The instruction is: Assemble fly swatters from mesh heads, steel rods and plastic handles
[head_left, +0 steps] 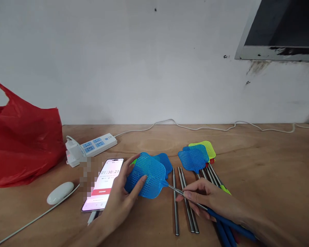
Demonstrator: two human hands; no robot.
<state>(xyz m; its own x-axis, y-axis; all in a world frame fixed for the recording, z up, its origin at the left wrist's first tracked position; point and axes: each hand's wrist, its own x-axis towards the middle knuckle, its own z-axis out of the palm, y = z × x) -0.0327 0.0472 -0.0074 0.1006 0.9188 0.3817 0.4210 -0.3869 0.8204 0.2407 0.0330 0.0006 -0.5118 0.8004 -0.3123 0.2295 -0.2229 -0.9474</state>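
My left hand (130, 187) grips a blue fly swatter head (150, 171), thumb across its perforated face. The fingers of my right hand (206, 199) pinch the thin metal rod (175, 189) that meets the neck of this head; its blue handle (231, 224) runs under my palm toward the lower right. Behind the held head lie another blue swatter head (165, 164) and a bit of green one. Several loose metal rods (175, 209) rest on the table below. Beside my right hand is a pile of swatters with blue (192, 160) and yellow-green heads (206, 149).
A phone (104, 185) showing a timer lies left of my left hand. Farther left are a white mouse-like object (60, 192), a power strip (99, 144) and a red plastic bag (25, 140). A white cable (170, 120) runs along the wall at the wooden table's (267, 178) back.
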